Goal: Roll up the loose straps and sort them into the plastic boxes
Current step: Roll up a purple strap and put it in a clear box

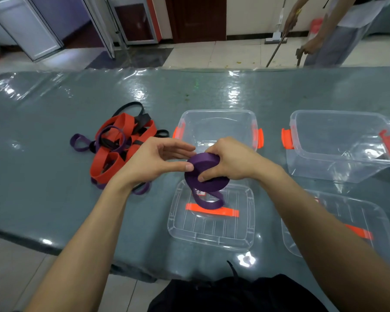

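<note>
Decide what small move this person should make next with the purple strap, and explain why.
Probably wind the loose tail onto the purple strap roll. The left hand and right hand hold the roll, yet the tail hangs over the lid, so it seems unready for the clear box.

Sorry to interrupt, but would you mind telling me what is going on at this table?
A person is winding a purple strap into a roll, gripping it with the left hand and right hand above a clear lid; its tail hangs loose. More red, black and purple straps lie in a pile to the left. Two clear boxes stand behind, and neither appears to hold a strap yet.
</note>
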### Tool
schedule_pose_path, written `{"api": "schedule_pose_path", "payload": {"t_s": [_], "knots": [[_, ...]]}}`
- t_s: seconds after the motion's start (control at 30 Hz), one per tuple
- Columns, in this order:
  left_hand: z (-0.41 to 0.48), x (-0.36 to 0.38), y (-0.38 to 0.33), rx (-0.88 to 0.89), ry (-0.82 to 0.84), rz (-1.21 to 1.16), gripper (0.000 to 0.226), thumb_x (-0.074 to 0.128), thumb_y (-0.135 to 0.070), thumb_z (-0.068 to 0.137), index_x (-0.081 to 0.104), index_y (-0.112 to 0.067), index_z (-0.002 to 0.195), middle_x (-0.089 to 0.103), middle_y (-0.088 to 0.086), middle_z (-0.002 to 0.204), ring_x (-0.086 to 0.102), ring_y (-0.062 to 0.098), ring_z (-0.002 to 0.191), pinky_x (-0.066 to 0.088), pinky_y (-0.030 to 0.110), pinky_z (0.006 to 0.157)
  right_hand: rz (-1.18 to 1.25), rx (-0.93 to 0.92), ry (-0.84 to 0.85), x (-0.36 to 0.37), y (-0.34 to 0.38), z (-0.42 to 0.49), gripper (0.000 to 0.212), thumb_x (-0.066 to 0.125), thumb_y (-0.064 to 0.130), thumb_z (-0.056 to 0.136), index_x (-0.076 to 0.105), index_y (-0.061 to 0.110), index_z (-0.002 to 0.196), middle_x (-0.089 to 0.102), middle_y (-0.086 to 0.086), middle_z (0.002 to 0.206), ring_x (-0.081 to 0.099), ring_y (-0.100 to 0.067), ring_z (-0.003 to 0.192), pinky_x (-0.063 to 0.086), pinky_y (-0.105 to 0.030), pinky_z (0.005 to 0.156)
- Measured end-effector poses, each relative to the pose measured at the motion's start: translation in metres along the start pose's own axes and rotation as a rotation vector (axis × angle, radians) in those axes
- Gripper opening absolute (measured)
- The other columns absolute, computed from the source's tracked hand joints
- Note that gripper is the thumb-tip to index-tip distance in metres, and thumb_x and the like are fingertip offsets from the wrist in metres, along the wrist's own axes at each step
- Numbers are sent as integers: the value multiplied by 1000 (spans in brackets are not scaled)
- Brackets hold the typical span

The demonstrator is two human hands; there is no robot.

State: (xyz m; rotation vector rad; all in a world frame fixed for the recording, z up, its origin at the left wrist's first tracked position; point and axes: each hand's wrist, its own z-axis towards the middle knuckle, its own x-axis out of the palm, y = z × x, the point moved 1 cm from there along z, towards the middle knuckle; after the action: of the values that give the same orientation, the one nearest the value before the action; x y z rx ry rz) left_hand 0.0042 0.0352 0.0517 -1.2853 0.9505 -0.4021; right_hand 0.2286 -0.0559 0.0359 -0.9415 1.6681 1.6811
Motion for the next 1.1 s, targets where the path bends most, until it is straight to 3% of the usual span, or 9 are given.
{"api": "schedule_pose_path", "payload": {"t_s": [0.17,0.3,0.47,0.6,0.73,0.97,1.03,1.1], "knots": [[2,3,-7,-1,-10,165,29,94,-14,83,86,-11,110,86,4,96,83,23,94,66,36,93,-23,-12,8,6,8,1,38,92,58,67,72,27,73,69,8,62,64,-7,60,50,-31,53],[1,-3,-13,-9,5,169,27,93,-19,84,86,-11,108,85,5,92,83,23,91,66,37,92,-6,-21,-11,7,9,0,39,92,61,66,73,28,73,68,10,61,65,-5,62,41,-17,46],[2,-5,-12,3,-28,155,31,90,-25,81,83,-7,104,84,8,91,78,17,86,63,37,92,95,-6,-64,8,11,-2,37,95,59,63,65,37,62,67,13,59,63,-3,60,42,-15,48],[1,-7,-7,-24,13,98,33,87,-26,83,78,-3,105,83,5,90,78,14,86,61,25,85,169,29,-82,8,11,-3,38,97,57,61,72,30,69,71,6,63,66,-11,60,52,-32,57],[2,-10,-5,-33,19,38,34,90,-20,79,78,-3,106,84,14,98,81,26,95,64,33,93,240,27,-90,9,10,-3,40,98,55,61,76,23,73,72,0,65,68,-21,64,56,-42,62],[-1,-9,-3,-76,27,16,40,96,-18,75,81,-9,111,85,11,100,83,30,96,66,34,92,289,41,-100,13,5,1,46,98,59,59,76,20,72,71,-4,65,68,-24,63,55,-46,60],[-1,-9,-3,-70,-14,20,39,95,-21,75,82,-10,111,85,10,98,84,28,95,66,32,89,338,58,-101,14,5,0,48,97,59,60,78,19,78,74,-4,69,71,-25,67,57,-45,63],[-1,-12,-1,-75,-47,12,39,95,-19,76,82,-9,111,85,12,97,83,29,95,66,33,90,535,96,-84,13,0,-3,47,98,53,64,80,19,91,80,-4,79,77,-25,74,61,-43,70]]}}
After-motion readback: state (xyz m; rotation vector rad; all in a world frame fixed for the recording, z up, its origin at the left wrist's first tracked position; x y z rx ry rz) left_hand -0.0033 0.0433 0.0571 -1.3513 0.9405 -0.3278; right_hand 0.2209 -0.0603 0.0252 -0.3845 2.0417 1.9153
